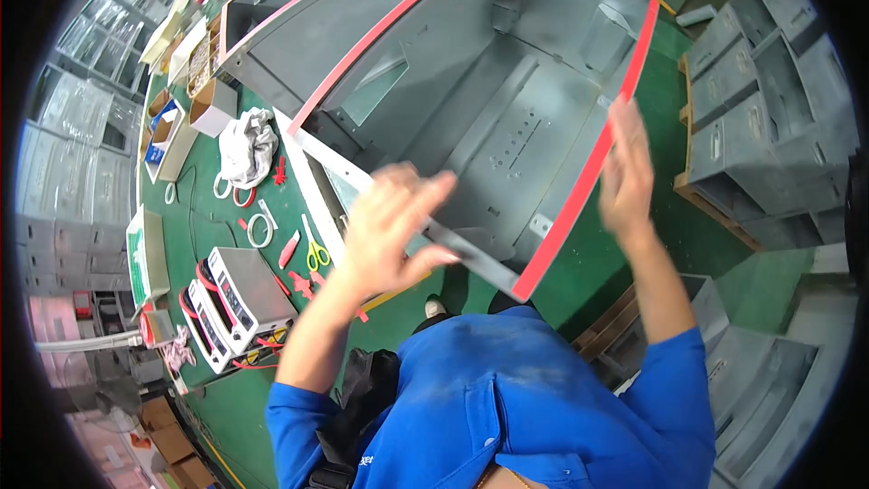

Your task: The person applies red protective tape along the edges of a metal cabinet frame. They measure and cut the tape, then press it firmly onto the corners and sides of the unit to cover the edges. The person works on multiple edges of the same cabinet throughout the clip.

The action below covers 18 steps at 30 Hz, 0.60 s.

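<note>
A large grey sheet-metal cabinet (534, 118) lies in front of me with its open side up. Red strips line its left and right rims, and the right red strip (574, 201) reaches the near corner. Over the near rim, a bare grey-white flange, hovers my left hand (385, 231), thumb and fingers apart and slightly blurred; whether it touches the metal I cannot tell. My right hand (629, 172) is at the outer side of the right rim, fingers stretched out along the red strip, with nothing seen in it.
Left on the green bench lie yellow-handled scissors (317, 255), a white tape roll (260, 231), a white cloth (247, 147) and two-box electrical equipment (237, 299). Open cartons (214, 107) stand behind. Another grey cabinet (290, 45) adjoins on the left. Stacked grey cabinets (760, 127) stand on pallets at right.
</note>
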Tool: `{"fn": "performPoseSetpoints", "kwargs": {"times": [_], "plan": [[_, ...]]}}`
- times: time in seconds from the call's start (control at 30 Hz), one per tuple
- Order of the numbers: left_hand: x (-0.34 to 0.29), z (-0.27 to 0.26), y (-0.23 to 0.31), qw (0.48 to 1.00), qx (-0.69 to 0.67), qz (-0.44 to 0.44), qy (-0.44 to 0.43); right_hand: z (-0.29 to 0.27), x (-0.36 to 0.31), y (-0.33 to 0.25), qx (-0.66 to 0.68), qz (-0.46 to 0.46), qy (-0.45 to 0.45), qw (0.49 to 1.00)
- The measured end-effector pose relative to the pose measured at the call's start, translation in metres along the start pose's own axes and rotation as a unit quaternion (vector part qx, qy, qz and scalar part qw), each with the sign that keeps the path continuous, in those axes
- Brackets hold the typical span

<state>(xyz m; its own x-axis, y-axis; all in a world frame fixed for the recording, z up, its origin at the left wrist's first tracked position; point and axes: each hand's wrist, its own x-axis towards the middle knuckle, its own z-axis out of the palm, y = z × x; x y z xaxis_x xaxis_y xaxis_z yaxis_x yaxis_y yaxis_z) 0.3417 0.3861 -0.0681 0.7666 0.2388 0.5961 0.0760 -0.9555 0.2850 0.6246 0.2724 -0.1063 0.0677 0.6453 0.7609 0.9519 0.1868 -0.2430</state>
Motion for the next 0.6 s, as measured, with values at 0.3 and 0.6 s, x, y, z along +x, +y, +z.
{"fn": "performPoseSetpoints", "kwargs": {"times": [0.3, 0.6], "plan": [[0.001, -0.033, -0.044, 0.993, 0.04, 0.027, -0.109, -0.013, -0.068, -0.192, -0.028, 0.011, -0.062, 0.998], [-0.023, -0.038, -0.012, 0.994, 0.059, 0.038, -0.08, -0.033, -0.056, -0.185, 0.006, 0.1, -0.049, 0.994]]}}
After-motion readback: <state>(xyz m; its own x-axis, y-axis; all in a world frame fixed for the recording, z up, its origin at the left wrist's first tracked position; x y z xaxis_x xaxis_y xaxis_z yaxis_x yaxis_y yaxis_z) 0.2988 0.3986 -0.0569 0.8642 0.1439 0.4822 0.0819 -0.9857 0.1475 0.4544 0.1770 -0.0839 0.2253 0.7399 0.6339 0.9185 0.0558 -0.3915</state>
